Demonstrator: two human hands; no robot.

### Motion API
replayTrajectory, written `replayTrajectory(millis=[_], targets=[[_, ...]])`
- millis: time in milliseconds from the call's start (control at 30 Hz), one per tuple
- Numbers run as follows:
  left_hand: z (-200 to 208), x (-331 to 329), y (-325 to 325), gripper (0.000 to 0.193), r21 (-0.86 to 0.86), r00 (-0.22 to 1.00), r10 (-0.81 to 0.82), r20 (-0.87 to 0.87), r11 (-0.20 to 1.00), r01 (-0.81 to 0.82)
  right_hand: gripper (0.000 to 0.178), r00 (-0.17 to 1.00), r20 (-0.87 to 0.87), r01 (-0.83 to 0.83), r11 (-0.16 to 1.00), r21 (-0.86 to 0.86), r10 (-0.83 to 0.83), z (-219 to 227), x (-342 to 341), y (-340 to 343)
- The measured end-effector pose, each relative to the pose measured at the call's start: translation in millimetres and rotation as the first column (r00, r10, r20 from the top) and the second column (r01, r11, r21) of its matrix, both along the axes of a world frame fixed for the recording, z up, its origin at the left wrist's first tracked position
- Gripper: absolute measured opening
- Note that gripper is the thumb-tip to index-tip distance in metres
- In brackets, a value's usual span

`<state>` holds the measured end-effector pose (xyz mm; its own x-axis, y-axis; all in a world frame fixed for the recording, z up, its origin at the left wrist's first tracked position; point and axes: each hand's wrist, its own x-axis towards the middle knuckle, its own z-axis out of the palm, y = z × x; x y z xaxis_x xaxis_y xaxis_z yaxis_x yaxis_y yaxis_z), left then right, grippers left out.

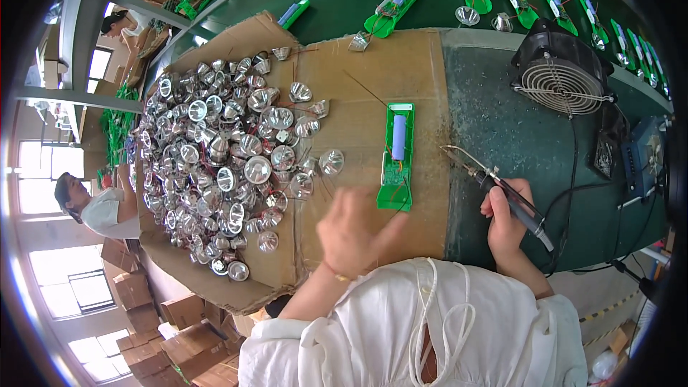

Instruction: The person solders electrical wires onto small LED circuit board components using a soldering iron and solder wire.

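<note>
My right hand (507, 221) is closed round the handle of a soldering iron (517, 211), its metal tip pointing up and left above the green mat. Just below a green plastic housing (395, 197) is my left hand (351, 233), blurred, thumb stretched away from the fingers, nothing visible in it. The housing lies lengthwise on the cardboard (426, 86) and carries a purple cylindrical battery (399, 137), a green circuit board (395, 172) and thin wires. Left of it spreads a heap of silver reflector cups (226, 161) with wires, one loose cup (331, 162) nearest the housing.
A black fan with a wire grille (562, 86) stands at the back right, near a blue box-shaped device (638, 165) and cables. Several green housings (516, 0) with batteries line the far ledge. Another person (100, 204) is at the left, beyond stacked cardboard boxes (190, 347).
</note>
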<state>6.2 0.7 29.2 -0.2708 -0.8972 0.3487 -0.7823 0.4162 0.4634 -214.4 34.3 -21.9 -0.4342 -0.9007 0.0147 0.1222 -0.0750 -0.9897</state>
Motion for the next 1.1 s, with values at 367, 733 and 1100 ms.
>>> replayTrajectory(millis=[367, 733, 1100], targets=[[-8.7, 70.4, -36.4, 0.015, -0.213, 0.939, 0.135, 0.317, 0.975, -0.068, 0.020, 0.997, 0.004, -0.080, 0.997, -0.012, 0.080, 1.4, 5.7, 6.4], [-24.1, 39.7, 12.8, 0.028, -0.225, 0.978, -0.155, 0.136, 0.957, 0.183, 0.018, 0.977, -0.093, -0.200, 0.978, -0.057, 0.194, 13.5, 10.5, 16.2], [-40.1, 47.8, 13.4, 0.032, -0.354, 0.960, -0.136, 0.246, 0.909, 0.219, 0.019, 0.977, -0.066, -0.208, 0.977, -0.044, 0.205, 5.4, 11.2, 18.8]])
